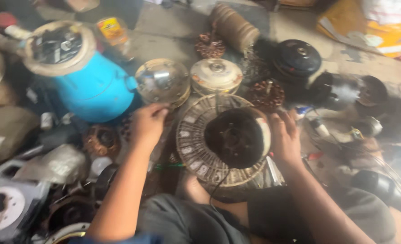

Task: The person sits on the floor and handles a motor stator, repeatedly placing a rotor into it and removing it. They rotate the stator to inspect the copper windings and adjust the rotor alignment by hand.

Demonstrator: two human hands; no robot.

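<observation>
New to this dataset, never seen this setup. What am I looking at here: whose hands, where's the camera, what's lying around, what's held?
There is one picture, taken by a camera on the person's head, looking down at their own two bare hands; no machine is involved. The person sits on a cluttered workshop floor. The right hand rests on the side of a dark round fan motor, which sits on a round wire fan guard in front of their knees. The left hand is at the guard's left edge, near a shiny metal cover; the blur hides whether it holds anything. Around lie a blue kettle, copper windings and other motor parts.
</observation>
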